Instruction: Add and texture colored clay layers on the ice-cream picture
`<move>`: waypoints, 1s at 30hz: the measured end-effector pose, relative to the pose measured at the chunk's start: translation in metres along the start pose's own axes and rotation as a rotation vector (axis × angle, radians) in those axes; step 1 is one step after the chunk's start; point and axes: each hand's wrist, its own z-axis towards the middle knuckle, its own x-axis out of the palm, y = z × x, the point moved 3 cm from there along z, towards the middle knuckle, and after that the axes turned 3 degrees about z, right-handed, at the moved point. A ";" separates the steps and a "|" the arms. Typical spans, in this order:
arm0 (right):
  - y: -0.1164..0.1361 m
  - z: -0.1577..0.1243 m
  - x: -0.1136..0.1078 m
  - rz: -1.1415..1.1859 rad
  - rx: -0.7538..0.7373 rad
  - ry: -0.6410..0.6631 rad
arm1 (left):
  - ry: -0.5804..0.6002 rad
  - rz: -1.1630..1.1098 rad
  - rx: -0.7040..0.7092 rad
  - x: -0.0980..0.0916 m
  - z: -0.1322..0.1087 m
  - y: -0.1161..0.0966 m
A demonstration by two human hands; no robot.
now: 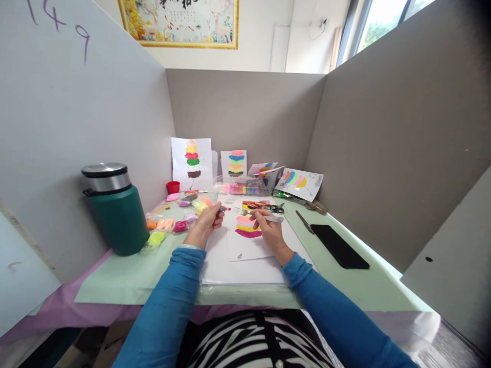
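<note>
My left hand (208, 223) is closed on a small blue and red piece (226, 208) that pokes out past the thumb; its kind is too small to make out. In the fingers of my right hand (269, 231) lies a whitish marker-like stick (276, 219), its tip hidden. Under the right hand is a white sheet (247, 250) with stacked pink, yellow and magenta bands (247, 234). Just beyond, dark-handled scissors (276, 208) rest near a red and yellow printed item (255, 204). Larger white paper (224, 273) lies beneath.
Bags of coloured clay (164, 224) lie left, near a green flask (117, 214) and red cup (173, 187). A clear case (243, 188) stands behind, before propped drawings (192, 163). A black phone-like slab (339, 246) and a knife-like tool (305, 223) lie right. Grey partitions (245, 107) enclose the table.
</note>
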 end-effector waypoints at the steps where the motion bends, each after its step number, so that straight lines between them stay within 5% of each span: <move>1: 0.000 0.000 0.000 -0.002 -0.001 0.000 | 0.003 0.000 -0.004 0.000 0.000 0.001; 10: -0.002 0.004 -0.002 -0.077 0.002 -0.059 | -0.126 0.102 -0.006 -0.003 -0.001 0.001; 15: -0.010 0.021 -0.036 -0.268 0.022 -0.313 | -0.249 0.169 -0.001 -0.004 -0.001 0.003; 17: -0.015 0.029 -0.057 -0.456 0.109 -0.323 | -0.293 0.157 -0.030 -0.004 -0.001 0.004; 20: -0.019 0.035 -0.085 -0.894 0.189 -0.214 | -0.340 0.133 -0.044 -0.003 -0.003 0.003; 24: -0.022 0.033 -0.106 -1.357 0.301 0.121 | -0.279 0.169 0.006 -0.003 -0.004 0.001; 26: -0.023 0.031 -0.114 -1.435 0.405 0.203 | -0.258 0.230 0.017 -0.004 -0.004 0.000; 30: -0.022 0.031 -0.118 -1.445 0.522 0.159 | -0.243 0.278 0.062 -0.004 -0.003 -0.001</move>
